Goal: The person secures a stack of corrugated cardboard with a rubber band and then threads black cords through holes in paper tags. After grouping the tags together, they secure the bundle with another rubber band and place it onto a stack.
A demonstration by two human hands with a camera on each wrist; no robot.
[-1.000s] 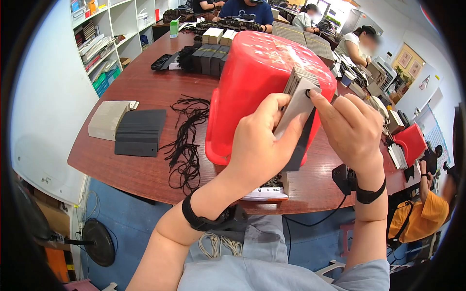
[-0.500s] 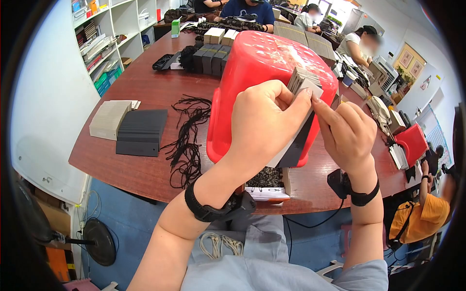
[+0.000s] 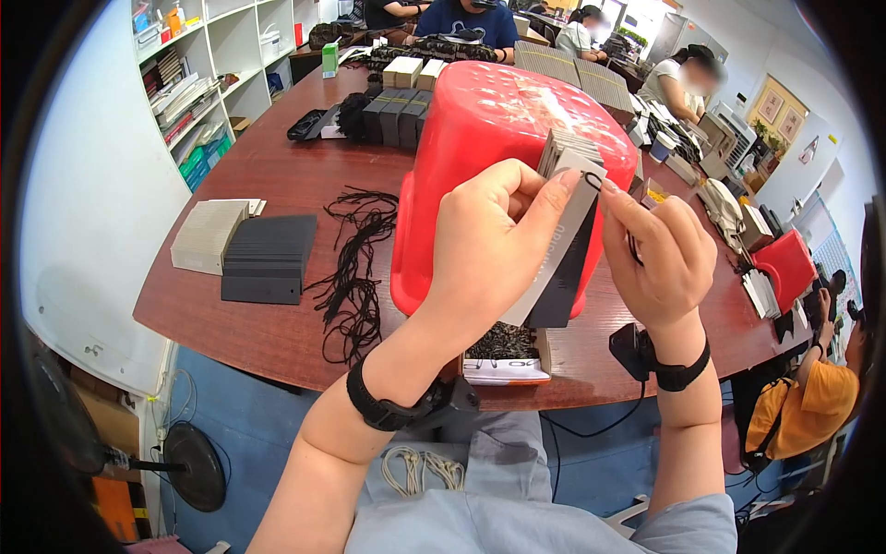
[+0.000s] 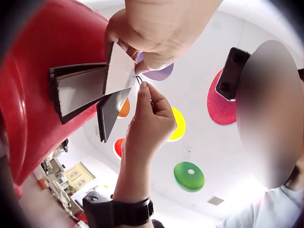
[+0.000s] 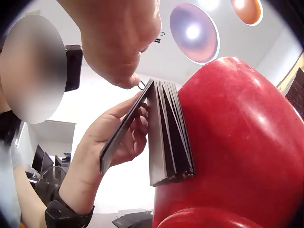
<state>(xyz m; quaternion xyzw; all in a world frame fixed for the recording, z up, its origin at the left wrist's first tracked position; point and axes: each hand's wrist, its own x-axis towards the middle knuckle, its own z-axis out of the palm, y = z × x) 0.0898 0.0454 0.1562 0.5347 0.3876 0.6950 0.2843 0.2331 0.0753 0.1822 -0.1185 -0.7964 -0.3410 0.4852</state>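
Note:
My left hand grips a fanned bundle of long hang tags near its upper end, thumb on the front one. That front tag is pale grey with printed letters; a dark tag hangs behind it. A small black cord loop shows at the front tag's top corner. My right hand pinches the black cord there with thumb and forefinger, other fingers curled. In the right wrist view a small black safety pin sticks out beside this hand. More tags lean against the red plastic tub.
The tub stands upside down on the wooden table. Left of it lie tangled black cords, grey cards and dark cards. A small box sits at the table's front edge. Banded dark stacks stand farther back.
My left thumb has moved up to the front tag's top end, baring its printed letters. My right fingers have shifted slightly off the tag, and the cord loop now shows between the hands.

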